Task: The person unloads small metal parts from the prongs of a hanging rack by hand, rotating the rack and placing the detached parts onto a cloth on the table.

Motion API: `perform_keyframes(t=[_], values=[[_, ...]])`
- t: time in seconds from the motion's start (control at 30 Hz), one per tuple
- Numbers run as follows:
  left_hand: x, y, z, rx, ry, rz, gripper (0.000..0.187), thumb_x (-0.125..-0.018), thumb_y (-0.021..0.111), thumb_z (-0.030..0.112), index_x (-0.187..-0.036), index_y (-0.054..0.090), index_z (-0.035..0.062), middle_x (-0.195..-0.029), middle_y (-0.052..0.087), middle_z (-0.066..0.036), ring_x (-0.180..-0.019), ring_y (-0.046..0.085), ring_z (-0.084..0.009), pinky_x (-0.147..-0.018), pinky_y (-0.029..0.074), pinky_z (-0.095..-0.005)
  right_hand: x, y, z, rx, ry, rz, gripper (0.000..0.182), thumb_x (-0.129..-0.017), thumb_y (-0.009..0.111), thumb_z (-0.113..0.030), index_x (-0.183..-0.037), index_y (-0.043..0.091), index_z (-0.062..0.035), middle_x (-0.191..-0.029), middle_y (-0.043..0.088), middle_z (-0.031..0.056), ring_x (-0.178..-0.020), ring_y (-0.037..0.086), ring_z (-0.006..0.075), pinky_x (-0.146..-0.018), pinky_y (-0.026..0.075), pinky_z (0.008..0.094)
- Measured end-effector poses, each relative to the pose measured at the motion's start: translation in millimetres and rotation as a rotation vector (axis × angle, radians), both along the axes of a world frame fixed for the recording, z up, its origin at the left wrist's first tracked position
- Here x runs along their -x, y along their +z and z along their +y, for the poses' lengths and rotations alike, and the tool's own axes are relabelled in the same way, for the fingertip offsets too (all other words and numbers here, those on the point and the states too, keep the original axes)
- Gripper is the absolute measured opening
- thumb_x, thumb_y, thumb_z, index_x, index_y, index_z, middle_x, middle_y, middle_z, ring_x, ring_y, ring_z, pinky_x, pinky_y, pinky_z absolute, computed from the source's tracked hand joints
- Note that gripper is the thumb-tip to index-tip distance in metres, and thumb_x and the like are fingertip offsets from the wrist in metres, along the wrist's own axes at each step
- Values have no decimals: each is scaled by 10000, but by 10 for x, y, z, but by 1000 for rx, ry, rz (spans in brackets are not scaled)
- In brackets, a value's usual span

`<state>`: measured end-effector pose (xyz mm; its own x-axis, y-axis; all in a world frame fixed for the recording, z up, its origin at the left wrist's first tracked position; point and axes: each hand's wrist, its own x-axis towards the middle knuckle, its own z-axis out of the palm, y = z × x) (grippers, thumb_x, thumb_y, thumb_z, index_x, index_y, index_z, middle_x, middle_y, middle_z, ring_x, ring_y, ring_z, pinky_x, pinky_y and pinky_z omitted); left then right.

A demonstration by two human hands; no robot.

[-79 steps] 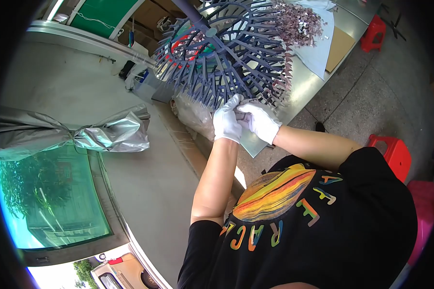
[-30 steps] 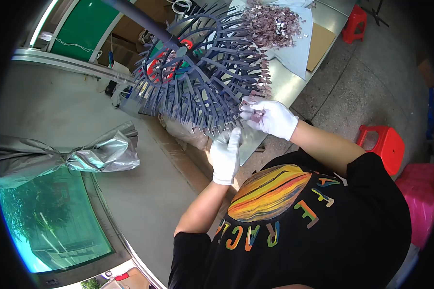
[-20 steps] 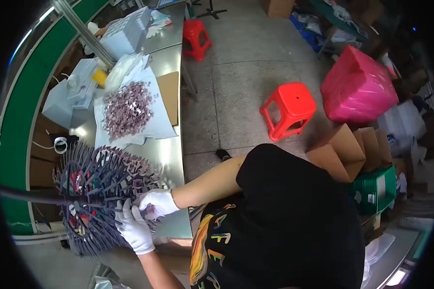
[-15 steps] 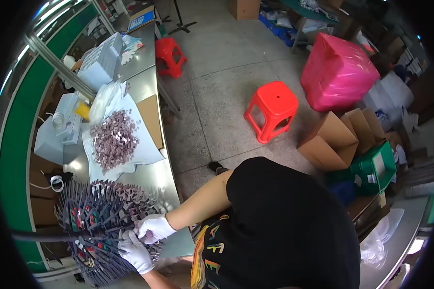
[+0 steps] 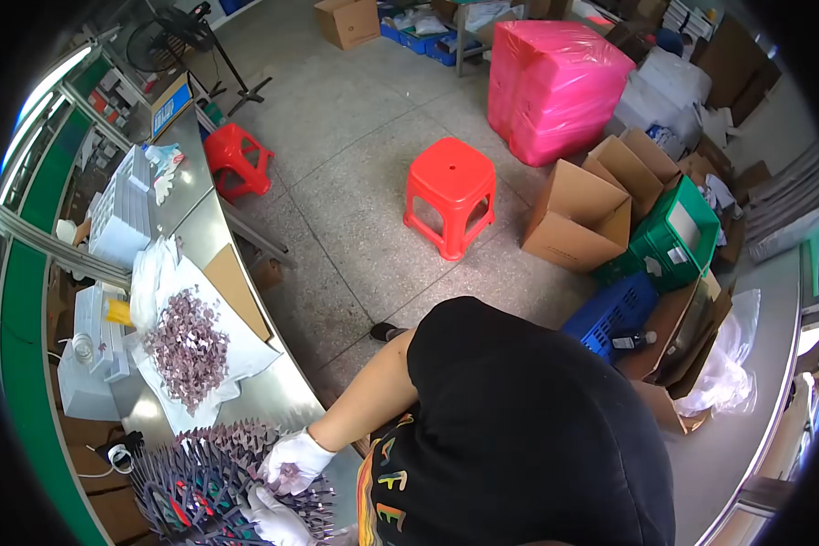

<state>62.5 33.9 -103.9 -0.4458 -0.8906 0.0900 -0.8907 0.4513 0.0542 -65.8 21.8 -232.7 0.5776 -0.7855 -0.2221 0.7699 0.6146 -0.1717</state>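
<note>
Head view looks down over the person's black shirt to the lower left corner, where a dark spoked rack [image 5: 200, 482] lies at the near end of the steel table [image 5: 273, 400]. Its thin arms fan outward from a hub in all directions, many tipped with small purplish pieces. The right hand [image 5: 296, 460], white-gloved, rests on the rack's near edge, fingers curled together around one small purplish piece [image 5: 288, 472]. The left hand [image 5: 278, 523], also gloved, sits just below against the arms, fingers bent on the rack; whether it truly grips them I cannot tell. Farther along the table a pile of purplish pieces [image 5: 187, 346] lies on white sheeting.
</note>
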Motion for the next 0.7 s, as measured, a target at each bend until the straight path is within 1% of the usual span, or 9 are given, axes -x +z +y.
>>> perform_keyframes(t=[0.1, 0.13, 0.23, 0.27, 0.37, 0.4, 0.5, 0.67, 0.7], values=[[31, 14, -57, -79, 57, -71, 348, -969, 433, 329, -1087, 634, 71, -1260, 535, -197, -1070, 567, -373, -861, 483, -436, -219, -281, -232, 55, -32, -14, 203, -802, 623, -69, -1001, 609, -106, -807, 632, 37, -664, 623, 138, -559, 538, 287], [-37, -80, -143, -84, 85, -89, 364, -975, 400, 332, -1088, 632, 75, -1285, 515, -195, -1093, 555, -365, -878, 478, -431, -148, -52, -84, 33, -94, -3, 44, -800, 620, -51, -762, 600, -59, -699, 570, 20, -646, 575, 125, -564, 518, 294], [-113, -152, -250, -128, 63, -84, 373, -965, 414, 353, -1090, 631, 77, -1288, 512, -194, -1101, 552, -358, -868, 485, -426, -158, 61, 2, -60, -119, 91, 32, -807, 626, -58, -819, 638, -86, -715, 603, 8, -662, 591, 116, -561, 507, 279], [-108, -140, -272, -243, 180, 10, 380, -959, 418, 363, -1113, 623, 83, -1290, 507, -201, -1114, 544, -353, -871, 485, -417, -259, -115, -109, 24, -89, 55, 64, -827, 640, -119, -886, 663, -120, -802, 638, -1, -714, 603, 104, -577, 493, 260], [-211, -218, -319, -198, 85, -59, 398, -956, 422, 379, -1166, 608, 96, -1282, 508, -214, -1138, 536, -325, -886, 476, -420, -343, -145, -222, 88, -9, -5, 87, -849, 637, -183, -922, 661, -143, -858, 647, -16, -762, 602, 100, -637, 481, 253], [-411, -561, -492, -75, 81, 182, 333, -978, 451, 268, -1127, 545, -15, -1134, 565, -212, -1015, 568, -366, -834, 451, -417, -260, -17, -113, 165, -54, 54, 110, -860, 633, -228, -931, 645, -145, -900, 629, -33, -816, 591, 100, -698, 470, 255], [-327, -466, -388, -67, 106, 160, 341, -980, 446, 282, -1127, 549, -8, -1165, 553, -210, -1037, 571, -374, -831, 462, -418, -277, 96, -79, 176, -132, 155, 141, -888, 602, -245, -981, 645, -148, -828, 607, -64, -755, 584, 69, -661, 480, 233], [-330, -494, -496, -136, 75, 258, 314, -966, 449, 227, -1047, 563, -54, -1106, 547, -247, -1020, 540, -390, -862, 456, -426, -306, 119, -31, 172, -240, 81, 213, -803, 690, -102, -1011, 645, -87, -906, 621, 15, -845, 589, 131, -749, 505, 284], [-383, -522, -503, 12, -153, 92, 335, -971, 428, 249, -1069, 567, -38, -1117, 542, -261, -1007, 552, -391, -869, 463, -433, -272, -87, -37, 641, -518, 638, 218, -802, 695, -104, -1013, 653, -71, -948, 633, 27, -899, 595, 135, -780, 508, 281]])
